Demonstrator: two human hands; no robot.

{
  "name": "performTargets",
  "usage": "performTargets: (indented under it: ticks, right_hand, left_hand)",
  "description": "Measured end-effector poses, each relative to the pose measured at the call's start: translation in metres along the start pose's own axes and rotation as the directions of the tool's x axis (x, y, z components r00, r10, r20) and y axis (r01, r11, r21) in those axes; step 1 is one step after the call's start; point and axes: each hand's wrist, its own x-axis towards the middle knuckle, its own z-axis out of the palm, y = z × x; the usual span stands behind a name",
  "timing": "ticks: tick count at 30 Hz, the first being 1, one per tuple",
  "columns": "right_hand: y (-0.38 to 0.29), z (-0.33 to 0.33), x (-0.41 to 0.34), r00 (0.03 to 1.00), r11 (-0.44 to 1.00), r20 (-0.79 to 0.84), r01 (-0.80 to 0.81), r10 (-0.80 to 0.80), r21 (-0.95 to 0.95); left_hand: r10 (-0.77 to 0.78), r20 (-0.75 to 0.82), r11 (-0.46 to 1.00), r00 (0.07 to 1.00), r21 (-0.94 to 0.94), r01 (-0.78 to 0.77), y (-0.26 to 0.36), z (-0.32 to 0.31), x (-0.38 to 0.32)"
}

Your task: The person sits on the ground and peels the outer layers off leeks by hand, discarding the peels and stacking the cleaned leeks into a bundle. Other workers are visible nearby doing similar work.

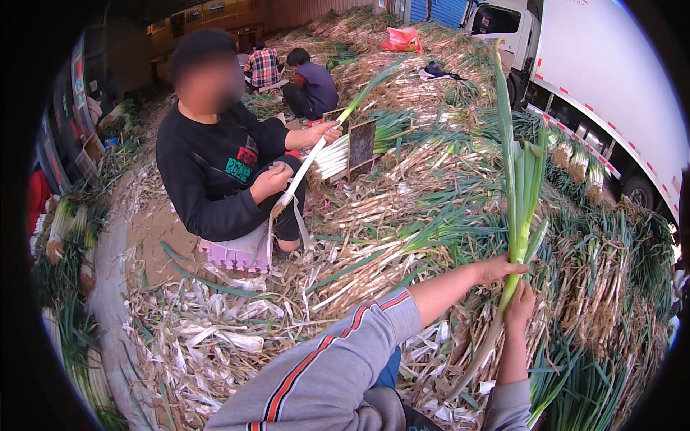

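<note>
A large green onion (518, 221) stands nearly upright before me, its green leaves up and its pale stalk slanting down to the lower left. My left hand (497, 268) is closed around the stalk just below where the leaves fan out. Right below it, my right hand (521, 304) grips the same stalk, thumb and fingers pressed to its side. One shorter leaf (535, 240) angles away to the right above my hands. Under the stalk lie dry, peeled onion skins (431, 350).
Opposite me a seated person (215, 161) in a black sweatshirt holds another green onion (307, 161). A framed rack (362, 144) holds a bundle of trimmed onions. Heaped green onions (598, 280) lie to the right, near a white truck (609, 70). Peelings (215, 328) cover the ground at left.
</note>
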Motion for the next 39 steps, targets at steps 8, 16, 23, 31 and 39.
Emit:
performTargets:
  ticks: [8,16,23,31,39]
  right_hand:
    - [0.025,0.014,0.03,0.92,0.857,0.171,-0.39,0.352,0.337]
    - [0.023,0.01,0.017,0.864,0.502,0.344,-0.496,0.368,0.709]
    - [0.035,0.024,0.024,0.685,0.307,0.282,-0.604,0.672,0.735]
    - [0.041,0.022,0.003,0.936,0.418,0.276,-0.344,0.217,0.84]
    - [0.17,-0.027,-0.243,0.608,0.649,0.617,0.209,0.499,-0.731]
  left_hand:
    - [-0.043,-0.163,0.994,0.986,0.088,0.058,-0.003,-0.003,-0.002]
    - [0.157,-0.652,0.965,0.742,0.261,0.025,-0.034,0.03,0.012]
    - [0.079,-0.58,0.988,0.811,-0.061,-0.14,-0.014,0.035,0.003]
    - [0.234,-0.377,0.879,0.896,-0.312,-0.361,0.071,-0.013,0.002]
    - [0.322,-0.369,0.862,0.872,-0.266,-0.431,0.151,-0.071,-0.049]
